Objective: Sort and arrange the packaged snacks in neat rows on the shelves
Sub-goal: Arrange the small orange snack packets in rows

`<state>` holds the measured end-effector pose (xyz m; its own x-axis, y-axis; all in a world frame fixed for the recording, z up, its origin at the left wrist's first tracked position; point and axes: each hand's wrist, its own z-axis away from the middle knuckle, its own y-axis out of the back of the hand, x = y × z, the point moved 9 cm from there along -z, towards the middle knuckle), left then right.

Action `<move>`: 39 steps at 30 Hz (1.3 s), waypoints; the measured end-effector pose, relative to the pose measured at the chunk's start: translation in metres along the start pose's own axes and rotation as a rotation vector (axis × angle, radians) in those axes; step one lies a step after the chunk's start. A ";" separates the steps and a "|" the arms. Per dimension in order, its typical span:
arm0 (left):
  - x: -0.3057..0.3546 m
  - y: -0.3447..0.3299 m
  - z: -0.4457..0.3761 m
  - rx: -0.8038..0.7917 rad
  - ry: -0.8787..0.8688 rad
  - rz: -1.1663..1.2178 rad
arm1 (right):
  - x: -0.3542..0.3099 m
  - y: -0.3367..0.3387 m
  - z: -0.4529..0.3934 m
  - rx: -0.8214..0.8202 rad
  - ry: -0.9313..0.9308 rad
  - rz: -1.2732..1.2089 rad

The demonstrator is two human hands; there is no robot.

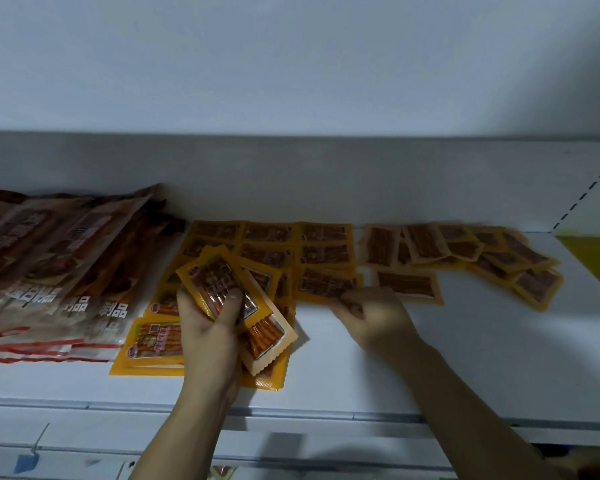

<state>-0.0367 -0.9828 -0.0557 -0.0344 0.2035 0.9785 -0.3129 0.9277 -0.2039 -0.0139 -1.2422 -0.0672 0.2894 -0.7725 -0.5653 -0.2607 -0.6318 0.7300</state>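
Small yellow snack packets (pixel 267 237) lie in rows on the white shelf (pixel 482 358), left of centre. My left hand (pixel 210 322) grips a fanned stack of yellow packets (pixel 236 299) above the front of those rows. My right hand (pixel 371 315) rests with its fingertips pinched on the near edge of one flat packet (pixel 326 284) in the third row. A single packet (pixel 407 285) lies just right of it. A loose, overlapping heap of the same packets (pixel 482 254) spreads across the right of the shelf.
Large brown snack bags (pixel 52 271) lie overlapping at the shelf's left end. A slotted upright and a yellow panel (pixel 589 258) close off the right side. The shelf's front lip (pixel 291 415) runs below my wrists, with another shelf edge beneath it.
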 end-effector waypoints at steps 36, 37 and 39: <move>0.002 -0.002 -0.004 0.001 0.073 0.274 | 0.006 0.028 0.056 -0.095 -0.008 0.083; 0.001 -0.004 -0.002 -0.006 0.088 0.275 | 0.005 0.024 0.058 -0.114 0.008 0.118; -0.001 -0.008 0.000 -0.028 0.110 0.273 | -0.004 0.020 0.057 -0.120 0.064 0.175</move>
<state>-0.0341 -0.9906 -0.0546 -0.0104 0.4782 0.8782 -0.2800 0.8417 -0.4616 -0.0723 -1.2557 -0.0724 0.3084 -0.8617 -0.4030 -0.2018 -0.4733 0.8575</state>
